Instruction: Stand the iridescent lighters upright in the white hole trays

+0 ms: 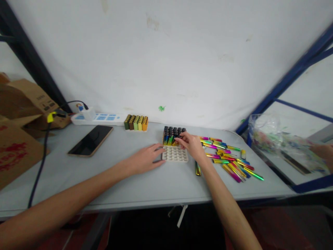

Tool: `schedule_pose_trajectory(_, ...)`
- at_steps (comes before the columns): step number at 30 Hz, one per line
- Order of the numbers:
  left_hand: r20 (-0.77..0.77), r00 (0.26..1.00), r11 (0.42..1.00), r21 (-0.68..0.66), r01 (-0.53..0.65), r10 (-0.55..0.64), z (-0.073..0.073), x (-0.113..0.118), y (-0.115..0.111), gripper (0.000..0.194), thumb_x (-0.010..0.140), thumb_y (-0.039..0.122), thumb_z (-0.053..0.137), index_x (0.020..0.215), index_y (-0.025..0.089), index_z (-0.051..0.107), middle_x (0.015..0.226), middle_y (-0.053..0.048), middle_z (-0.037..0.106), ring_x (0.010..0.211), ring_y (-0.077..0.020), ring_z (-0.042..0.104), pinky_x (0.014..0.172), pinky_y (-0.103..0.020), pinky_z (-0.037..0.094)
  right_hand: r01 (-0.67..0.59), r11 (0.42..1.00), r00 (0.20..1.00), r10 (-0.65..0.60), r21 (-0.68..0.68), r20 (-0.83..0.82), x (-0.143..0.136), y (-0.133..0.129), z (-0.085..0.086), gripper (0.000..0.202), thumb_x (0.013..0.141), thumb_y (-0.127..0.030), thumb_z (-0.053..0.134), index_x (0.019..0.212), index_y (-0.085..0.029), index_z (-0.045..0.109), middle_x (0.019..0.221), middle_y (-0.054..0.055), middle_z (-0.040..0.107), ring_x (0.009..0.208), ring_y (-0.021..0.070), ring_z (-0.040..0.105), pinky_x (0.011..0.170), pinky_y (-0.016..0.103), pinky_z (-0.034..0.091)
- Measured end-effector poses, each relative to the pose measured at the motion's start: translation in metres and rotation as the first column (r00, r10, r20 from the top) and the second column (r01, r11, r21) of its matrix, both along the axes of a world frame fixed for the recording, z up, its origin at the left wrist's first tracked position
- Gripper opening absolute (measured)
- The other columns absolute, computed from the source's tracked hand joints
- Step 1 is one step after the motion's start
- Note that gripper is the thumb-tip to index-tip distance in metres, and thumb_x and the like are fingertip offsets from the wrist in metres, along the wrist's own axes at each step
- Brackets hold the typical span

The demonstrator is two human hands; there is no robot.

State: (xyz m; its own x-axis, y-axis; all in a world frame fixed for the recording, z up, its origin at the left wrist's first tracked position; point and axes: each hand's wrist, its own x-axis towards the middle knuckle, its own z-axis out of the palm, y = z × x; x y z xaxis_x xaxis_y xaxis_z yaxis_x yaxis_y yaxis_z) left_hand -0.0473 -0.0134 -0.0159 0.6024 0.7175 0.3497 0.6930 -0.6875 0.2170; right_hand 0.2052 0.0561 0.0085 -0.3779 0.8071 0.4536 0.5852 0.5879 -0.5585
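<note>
A white tray (175, 154) with rows of round holes lies on the table. My left hand (149, 159) is at its left edge, thumb and fingers spread apart, with the fingertips at the rim. In the rear rows of the tray stand several lighter-like tubes (169, 135) with black tops and shiny blue, green and yellow bodies. My right hand (191, 145) reaches over the tray's right side. Its thumb and fingers are pinched at the front row of these tubes, on what looks like one of them; the fingers partly hide it.
Loose shiny coloured tubes (234, 165) are scattered on the right; one dark tube (198, 169) lies near my right wrist. A full block of tubes (136, 123) stands behind left, beside a power strip (108, 119). A phone (91, 140) and cardboard boxes (23, 139) occupy the left.
</note>
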Motion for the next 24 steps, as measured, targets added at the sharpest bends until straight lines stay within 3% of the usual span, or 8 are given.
schedule_pose_trajectory(5,-0.029,1.000,1.000,0.002,-0.002,0.002,-0.001,0.000,0.001,0.034,0.100,0.038,0.059,0.128,0.020,0.063,0.135,-0.014,0.061,0.118,-0.0280,0.065,0.106,-0.045,0.054,-0.007,1.000,0.999,0.007,0.004,0.037,-0.004,0.000,0.001,0.031,0.096,-0.051,0.065,0.099,-0.020,0.068,0.060,-0.002,0.070,0.050,0.0148,0.066,0.058,0.024,0.050)
schedule_pose_trajectory(10,-0.025,1.000,1.000,-0.003,-0.017,0.017,0.000,0.000,0.001,0.034,0.099,0.038,0.061,0.128,0.021,0.063,0.135,-0.013,0.061,0.119,-0.0271,0.064,0.108,-0.043,0.053,0.010,0.999,1.000,-0.010,0.044,-0.007,-0.003,-0.004,0.008,0.040,0.095,-0.060,0.062,0.104,-0.021,0.067,0.061,-0.002,0.070,0.051,0.0145,0.067,0.057,0.023,0.050)
schedule_pose_trajectory(16,-0.019,1.000,1.000,0.009,-0.002,0.002,0.001,-0.001,0.000,0.033,0.100,0.038,0.060,0.129,0.022,0.062,0.136,-0.013,0.060,0.119,-0.0270,0.065,0.107,-0.043,0.054,0.182,0.979,0.980,-0.172,0.096,-0.103,0.048,0.001,0.026,0.043,0.099,-0.060,0.052,0.099,-0.020,0.068,0.063,0.000,0.071,0.051,0.0156,0.067,0.056,0.025,0.053)
schedule_pose_trajectory(20,-0.024,1.000,1.000,0.007,-0.009,0.009,0.001,-0.001,0.000,0.032,0.100,0.038,0.060,0.128,0.022,0.063,0.137,-0.013,0.060,0.118,-0.0277,0.065,0.106,-0.045,0.055,0.140,0.987,0.986,-0.146,0.073,0.080,0.089,0.004,0.034,0.027,0.098,-0.043,0.059,0.100,-0.020,0.073,0.084,0.007,0.078,0.073,0.0210,0.074,0.070,0.032,0.059)
schedule_pose_trajectory(24,-0.048,0.999,1.000,-0.004,-0.014,0.014,0.001,0.000,0.001,0.034,0.100,0.038,0.059,0.129,0.020,0.062,0.137,-0.014,0.060,0.118,-0.0279,0.065,0.107,-0.045,0.054,0.066,0.997,0.942,-0.078,0.050,0.325,0.113,0.002,0.027,0.015,0.090,-0.024,0.067,0.099,-0.020,0.078,0.105,0.011,0.078,0.095,0.0259,0.074,0.089,0.039,0.058)
